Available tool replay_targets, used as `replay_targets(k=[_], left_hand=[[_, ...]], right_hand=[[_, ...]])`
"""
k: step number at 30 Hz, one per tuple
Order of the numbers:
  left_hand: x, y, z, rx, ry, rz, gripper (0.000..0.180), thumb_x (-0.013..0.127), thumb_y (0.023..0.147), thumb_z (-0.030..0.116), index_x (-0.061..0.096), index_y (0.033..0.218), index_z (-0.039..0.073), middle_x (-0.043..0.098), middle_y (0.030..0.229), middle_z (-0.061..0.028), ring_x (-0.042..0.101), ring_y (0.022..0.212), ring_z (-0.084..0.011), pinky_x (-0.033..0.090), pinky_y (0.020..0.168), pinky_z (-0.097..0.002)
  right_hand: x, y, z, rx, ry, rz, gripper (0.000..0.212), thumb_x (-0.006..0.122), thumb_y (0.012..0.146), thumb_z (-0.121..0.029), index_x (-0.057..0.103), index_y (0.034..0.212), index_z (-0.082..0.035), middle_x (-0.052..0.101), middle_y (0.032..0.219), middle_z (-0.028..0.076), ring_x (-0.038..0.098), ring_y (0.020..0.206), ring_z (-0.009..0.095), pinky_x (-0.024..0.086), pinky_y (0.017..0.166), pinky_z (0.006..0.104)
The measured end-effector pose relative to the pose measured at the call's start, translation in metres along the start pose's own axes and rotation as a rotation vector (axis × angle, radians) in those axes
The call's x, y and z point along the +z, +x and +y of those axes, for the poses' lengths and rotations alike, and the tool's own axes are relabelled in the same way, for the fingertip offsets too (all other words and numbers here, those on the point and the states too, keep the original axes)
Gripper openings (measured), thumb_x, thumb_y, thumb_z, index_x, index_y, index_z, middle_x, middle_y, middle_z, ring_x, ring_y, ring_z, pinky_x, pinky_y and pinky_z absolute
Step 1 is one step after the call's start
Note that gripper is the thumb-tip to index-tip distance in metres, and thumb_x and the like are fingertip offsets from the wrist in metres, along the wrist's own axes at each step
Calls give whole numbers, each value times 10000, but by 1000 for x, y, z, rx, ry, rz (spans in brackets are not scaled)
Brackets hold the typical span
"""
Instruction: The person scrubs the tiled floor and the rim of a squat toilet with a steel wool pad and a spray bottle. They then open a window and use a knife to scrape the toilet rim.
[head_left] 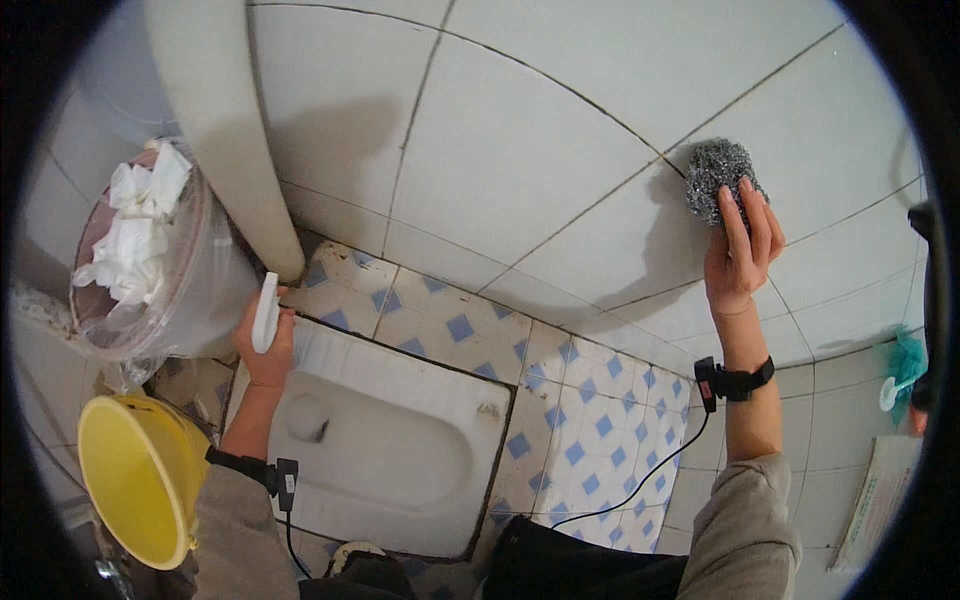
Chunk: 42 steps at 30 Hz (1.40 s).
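My right hand (738, 262) presses a steel wool scrubber (714, 172) with its fingertips against the white tiled wall (530, 130), at the upper right. Low on the left, my left hand (262, 355) is closed around what looks like a white spray bottle (266, 312); only its narrow white top shows, and the rest is hidden by the hand. Beneath that hand lies a white squat toilet (390, 430) set into the floor. Each wrist wears a black strap with a small device and a cable.
A lined waste bin (215, 285) full of crumpled white tissue stands left, beside a thick pale pipe (215, 120). Nearer is a yellow bucket (130, 480). The floor has blue-and-white patterned tiles (600, 425). A turquoise mesh item (905, 360) hangs at the far right.
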<state>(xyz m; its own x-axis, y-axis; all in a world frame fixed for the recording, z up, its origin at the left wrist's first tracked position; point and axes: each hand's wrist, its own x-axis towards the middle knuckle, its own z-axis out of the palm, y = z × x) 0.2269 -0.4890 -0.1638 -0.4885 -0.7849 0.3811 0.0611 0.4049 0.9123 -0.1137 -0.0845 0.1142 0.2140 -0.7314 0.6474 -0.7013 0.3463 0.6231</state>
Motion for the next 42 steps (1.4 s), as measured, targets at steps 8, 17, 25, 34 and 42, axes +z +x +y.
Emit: replay_targets(k=[8, 17, 25, 34, 42], left_hand=[[-5, -1, -5, 36, 0, 0, 318, 622, 778, -34, 668, 1092, -11, 719, 947, -75, 674, 696, -142, 543, 679, -286], [-2, 0, -6, 11, 41, -14, 317, 645, 758, -18, 667, 1073, -6, 724, 965, -94, 672, 754, -155, 535, 717, -303], [-8, 1, 0, 19, 132, 12, 281, 680, 739, 21, 705, 1014, 70, 728, 975, -86, 692, 838, -298, 540, 780, -344], [-6, 1, 3, 32, 131, 41, 283, 678, 735, 34, 694, 1017, 50, 730, 936, -95, 683, 859, -335, 534, 910, -390], [-8, 4, 3, 83, 158, 28, 273, 676, 731, 46, 709, 999, 87, 705, 916, -144, 679, 847, -359, 556, 813, -416]], right_hand=[[42, -170, -125, -474, 373, -1035, 375, 596, 877, -91, 644, 1248, -64, 584, 1317, 83, 574, 1165, 244, 484, 996, 374], [74, 63, -114, 149, 211, -120, 462, 639, 746, 24, 701, 1191, -85, 659, 1244, 88, 617, 1120, 243, 488, 914, 358], [143, -16, -250, -309, 508, -727, 440, 560, 869, -102, 596, 1299, -18, 515, 1423, 111, 531, 1242, 258, 463, 1033, 349], [150, 97, -202, -245, 507, -489, 490, 560, 843, -47, 565, 1332, -12, 512, 1420, 158, 529, 1244, 298, 438, 1055, 405], [188, 115, -277, -247, 435, -352, 535, 566, 826, -40, 564, 1360, -83, 497, 1458, 71, 548, 1187, 243, 458, 1014, 346]])
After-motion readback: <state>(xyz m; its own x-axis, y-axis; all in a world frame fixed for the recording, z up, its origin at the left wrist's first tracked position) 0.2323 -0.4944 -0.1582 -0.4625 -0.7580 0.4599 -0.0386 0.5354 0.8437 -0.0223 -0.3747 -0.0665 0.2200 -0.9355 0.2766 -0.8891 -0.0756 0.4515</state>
